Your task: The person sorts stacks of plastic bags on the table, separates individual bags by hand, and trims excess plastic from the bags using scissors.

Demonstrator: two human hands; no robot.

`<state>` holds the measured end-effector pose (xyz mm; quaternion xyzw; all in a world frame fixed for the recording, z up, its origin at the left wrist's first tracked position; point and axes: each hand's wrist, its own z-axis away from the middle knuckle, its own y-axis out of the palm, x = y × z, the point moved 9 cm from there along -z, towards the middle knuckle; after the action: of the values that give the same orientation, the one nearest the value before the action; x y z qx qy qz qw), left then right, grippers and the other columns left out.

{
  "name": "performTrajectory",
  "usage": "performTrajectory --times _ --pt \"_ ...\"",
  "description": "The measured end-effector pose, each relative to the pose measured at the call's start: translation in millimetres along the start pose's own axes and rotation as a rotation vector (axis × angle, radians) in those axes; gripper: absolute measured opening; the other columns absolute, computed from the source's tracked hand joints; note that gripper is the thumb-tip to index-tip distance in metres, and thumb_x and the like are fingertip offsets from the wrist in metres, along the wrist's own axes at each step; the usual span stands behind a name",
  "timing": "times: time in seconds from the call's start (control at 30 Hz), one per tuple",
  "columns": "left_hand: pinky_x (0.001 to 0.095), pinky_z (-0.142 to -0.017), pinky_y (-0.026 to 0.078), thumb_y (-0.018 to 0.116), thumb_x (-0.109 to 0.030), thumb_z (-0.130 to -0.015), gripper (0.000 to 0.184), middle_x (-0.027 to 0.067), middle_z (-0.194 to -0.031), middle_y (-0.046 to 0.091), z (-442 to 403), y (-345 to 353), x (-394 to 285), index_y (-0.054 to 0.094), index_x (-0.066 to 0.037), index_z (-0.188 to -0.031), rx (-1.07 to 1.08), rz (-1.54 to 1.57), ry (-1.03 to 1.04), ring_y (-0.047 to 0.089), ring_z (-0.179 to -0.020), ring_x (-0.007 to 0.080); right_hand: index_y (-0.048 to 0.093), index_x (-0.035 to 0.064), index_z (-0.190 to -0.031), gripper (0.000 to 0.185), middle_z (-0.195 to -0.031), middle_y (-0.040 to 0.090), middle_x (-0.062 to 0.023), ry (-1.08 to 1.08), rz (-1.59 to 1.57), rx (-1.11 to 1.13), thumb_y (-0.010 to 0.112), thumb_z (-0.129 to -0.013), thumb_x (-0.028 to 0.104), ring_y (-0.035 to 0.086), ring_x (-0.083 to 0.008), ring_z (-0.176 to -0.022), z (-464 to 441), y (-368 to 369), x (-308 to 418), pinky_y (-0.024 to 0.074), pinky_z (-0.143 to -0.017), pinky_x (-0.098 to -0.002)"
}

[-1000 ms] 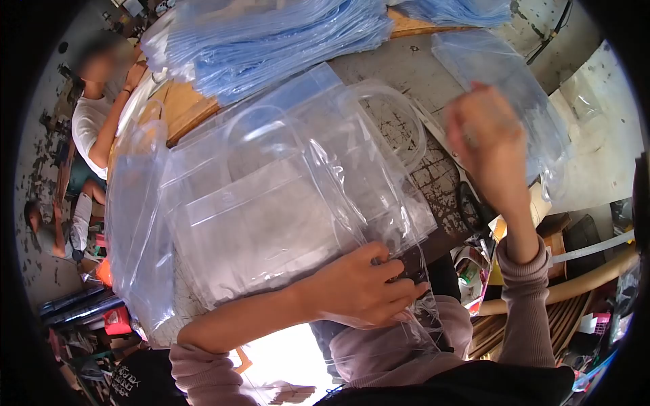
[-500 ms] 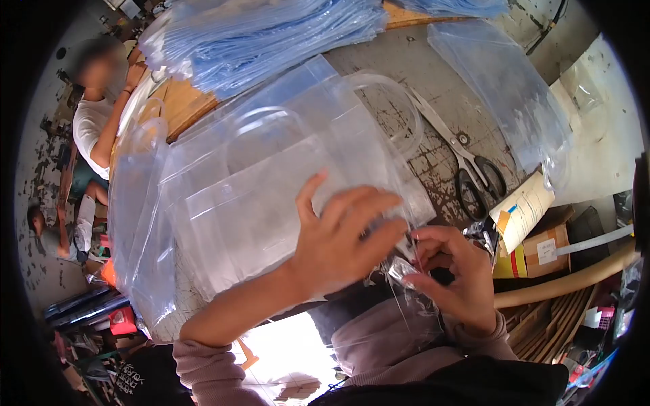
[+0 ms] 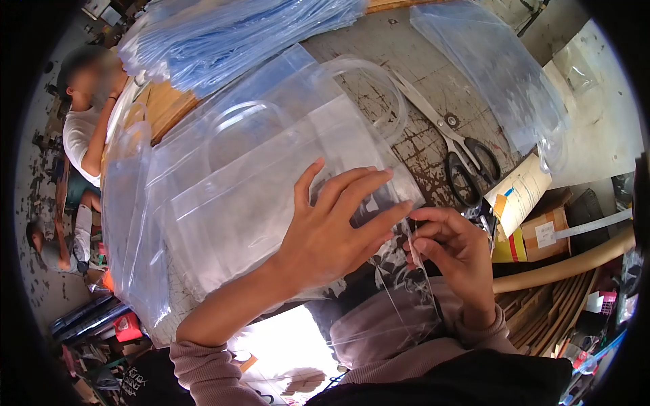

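Clear plastic bags (image 3: pixel 250 189) with loop handles lie flat in a pile on the worktable. Over the pile's lower right part, my left hand (image 3: pixel 338 223) is spread with its fingers apart. My right hand (image 3: pixel 453 247) pinches the edge of a thin clear plastic piece (image 3: pixel 420 271) at the table's near edge, close to my left fingertips. That plastic hangs down over my lap. Scissors with black handles (image 3: pixel 467 162) lie on the table beyond my right hand, their blades pointing up and away.
Stacked bluish plastic sheets (image 3: pixel 237 40) fill the far side. Another bluish sheet (image 3: pixel 494 74) lies at the far right. Clear bags (image 3: pixel 135 216) hang over the left edge. A person in a white shirt (image 3: pixel 81 135) sits at the left. Cardboard (image 3: pixel 542 237) stands at the right.
My right hand has come down from above the scissors to pinch the plastic near the table edge. My left hand has let go of the plastic and spread over the pile.
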<state>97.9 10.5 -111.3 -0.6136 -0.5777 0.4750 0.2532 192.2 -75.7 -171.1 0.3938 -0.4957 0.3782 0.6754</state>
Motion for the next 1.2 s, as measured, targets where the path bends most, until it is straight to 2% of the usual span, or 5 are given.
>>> performTrajectory --times 0.17,0.37,0.47,0.63,1.2 --pt "0.0517 -0.101 0.021 0.072 -0.019 -0.07 0.043 0.0053 -0.124 0.051 2 6 0 0.063 -0.025 -0.111 0.044 0.008 0.026 0.049 -0.113 0.025 0.047 -0.0071 -0.115 0.028 -0.083 0.062 -0.01 0.015 -0.026 -0.002 0.051 -0.088 -0.005 0.061 -0.0126 -0.073 0 0 -2 0.0529 -0.067 -0.0242" --pt "0.0517 -0.101 0.021 0.073 -0.018 -0.069 0.044 0.0055 -0.12 0.052 2 4 0 0.062 -0.018 -0.111 0.027 0.011 0.023 0.051 -0.11 0.0256 0.047 -0.0042 -0.117 0.034 -0.082 0.061 -0.0087 -0.048 0.061 -0.036 0.056 -0.085 -0.003 0.061 -0.0119 -0.073 -1 1 5 0.0528 -0.066 -0.022" --pt "0.0521 -0.101 0.022 0.075 -0.017 -0.067 0.039 0.0072 -0.117 0.054 2 -1 1 0.061 -0.012 -0.103 -0.023 0.034 0.008 0.053 -0.108 0.0265 0.047 -0.0037 -0.117 0.036 -0.082 0.061 -0.0078 -0.216 0.277 -0.088 0.059 -0.082 -0.004 0.06 -0.0109 -0.073 -6 7 18 0.0527 -0.066 -0.021" --pt "0.0525 -0.1 0.024 0.074 -0.013 -0.066 0.03 0.0095 -0.115 0.054 3 -6 6 0.057 -0.01 -0.091 -0.1 0.023 -0.007 0.053 -0.107 0.0276 0.048 -0.0037 -0.115 0.035 -0.083 0.06 -0.0081 -0.181 0.157 -0.099 0.059 -0.082 -0.006 0.059 -0.01 -0.074 -12 5 11 0.0531 -0.065 -0.0214" --pt "0.0519 -0.1 0.023 0.071 -0.015 -0.07 0.034 0.0063 -0.116 0.052 3 -2 3 0.064 -0.015 -0.103 -0.036 -0.005 -0.012 0.051 -0.11 0.0254 0.047 -0.0051 -0.113 0.026 -0.083 0.06 -0.0084 -0.092 -0.031 -0.063 0.053 -0.087 -0.004 0.058 -0.01 -0.07 -17 2 3 0.0539 -0.062 -0.0244"
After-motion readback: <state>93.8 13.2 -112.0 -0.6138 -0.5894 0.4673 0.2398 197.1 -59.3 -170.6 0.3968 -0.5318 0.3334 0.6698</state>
